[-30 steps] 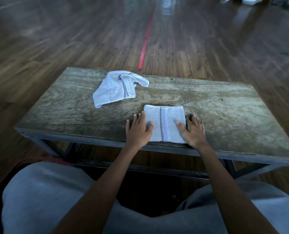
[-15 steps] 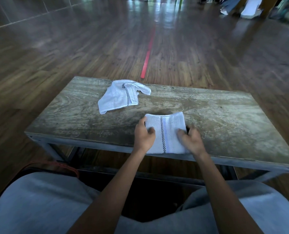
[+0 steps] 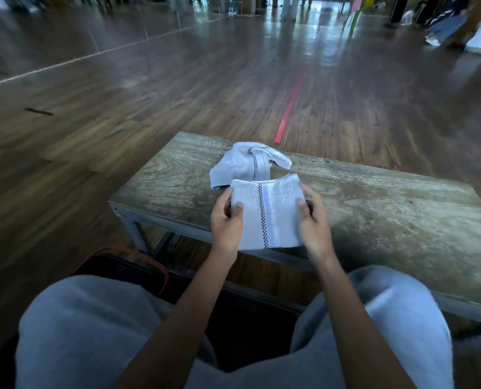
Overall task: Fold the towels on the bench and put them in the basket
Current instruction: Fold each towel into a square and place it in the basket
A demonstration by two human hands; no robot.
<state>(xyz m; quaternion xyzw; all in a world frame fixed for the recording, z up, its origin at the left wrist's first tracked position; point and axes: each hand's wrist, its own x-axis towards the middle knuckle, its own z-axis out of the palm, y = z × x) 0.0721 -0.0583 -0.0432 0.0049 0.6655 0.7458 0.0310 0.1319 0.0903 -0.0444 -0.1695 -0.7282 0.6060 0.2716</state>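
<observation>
A folded white towel (image 3: pixel 267 214) with a checkered black and blue stripe is lifted off the wooden bench (image 3: pixel 374 209), over its near edge. My left hand (image 3: pixel 226 223) grips its left side, thumb on top. My right hand (image 3: pixel 312 223) grips its right side the same way. A second white towel (image 3: pixel 245 167), crumpled and unfolded, lies on the bench just behind the held one. A dark basket with an orange rim (image 3: pixel 127 268) shows partly on the floor by my left knee, mostly hidden.
The bench stretches away to the right with bare wood. A red tape line (image 3: pixel 290 108) runs across the wooden floor beyond it. People's legs and bags stand far off at the top right. My knees in grey trousers fill the bottom.
Both hands went from pressing flat on the folded towel to gripping its sides and lifting it off the bench. The head has turned left, shifting the bench to the right.
</observation>
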